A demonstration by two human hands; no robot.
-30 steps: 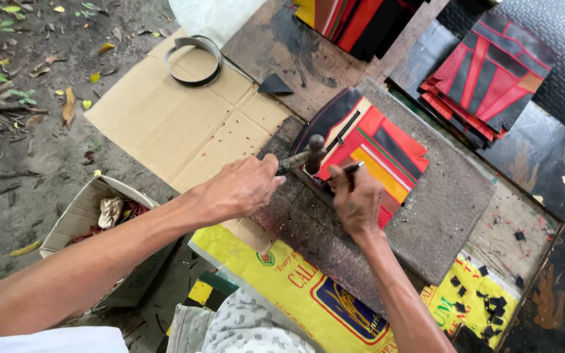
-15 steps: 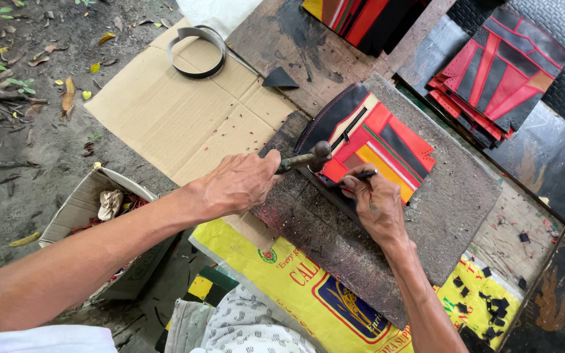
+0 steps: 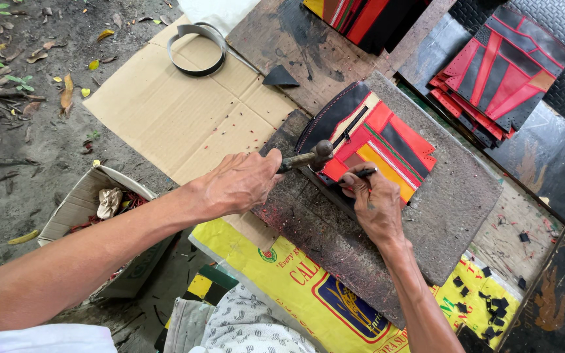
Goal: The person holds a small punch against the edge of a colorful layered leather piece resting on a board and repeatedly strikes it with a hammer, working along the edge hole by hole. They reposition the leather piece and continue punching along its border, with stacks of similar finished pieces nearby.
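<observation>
Centre frame: left hand (image 3: 243,182) grips hammer (image 3: 308,157); right hand (image 3: 374,202) pinches punch (image 3: 354,174) on panel (image 3: 380,140). Risk: glancing blow hits fingers, punch skids.

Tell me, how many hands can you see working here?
2. The left hand grips a hammer beside the red and black patchwork piece. The right hand holds a thin dark punch on that piece. No other hands show.

Arms: both were bare to the elbow.
Left hand (image 3: 243,182): no glove or ring.
Right hand (image 3: 375,208): ungloved.
Sleeve (image 3: 40,338): white, short, lower left.
</observation>
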